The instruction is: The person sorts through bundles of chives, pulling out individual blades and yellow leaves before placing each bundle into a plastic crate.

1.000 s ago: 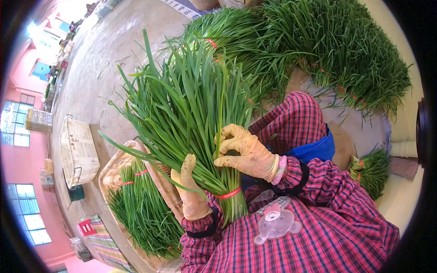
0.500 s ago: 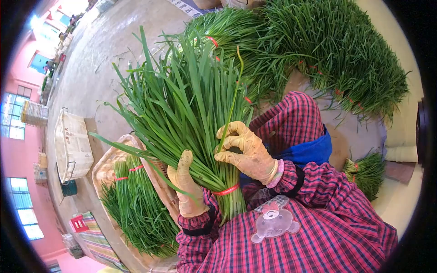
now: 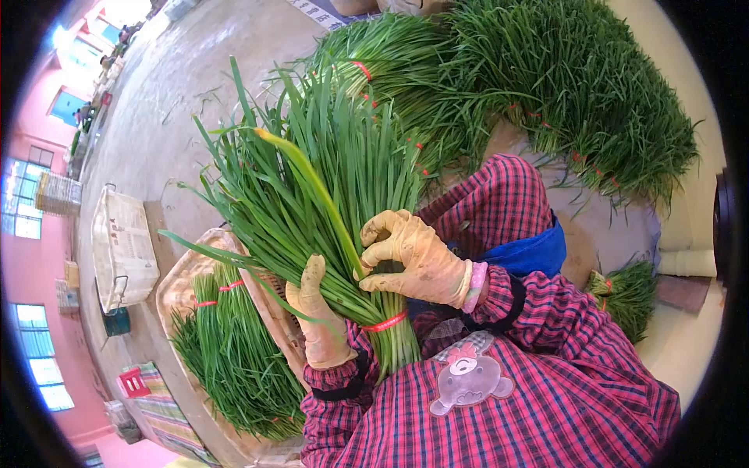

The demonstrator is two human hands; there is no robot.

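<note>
A thick bunch of green chives (image 3: 328,179), tied near its base with a red band (image 3: 385,321), stands upright in front of me. My left hand (image 3: 320,320), in a tan glove, grips the bunch from the left just above the band. Also gloved, my right hand (image 3: 413,257) pinches a single yellow-tipped leaf (image 3: 312,183) that bends out to the upper left of the bunch.
A shallow tray (image 3: 181,292) at lower left holds tied chive bunches (image 3: 234,351). A large pile of chives (image 3: 562,86) lies at the top right, a small bunch (image 3: 632,296) at the right. A white crate (image 3: 121,249) sits on the concrete floor at left.
The single leaf pinched in my right hand has swung from upright to leaning out to the upper left. My left hand has shifted slightly left along the bunch.
</note>
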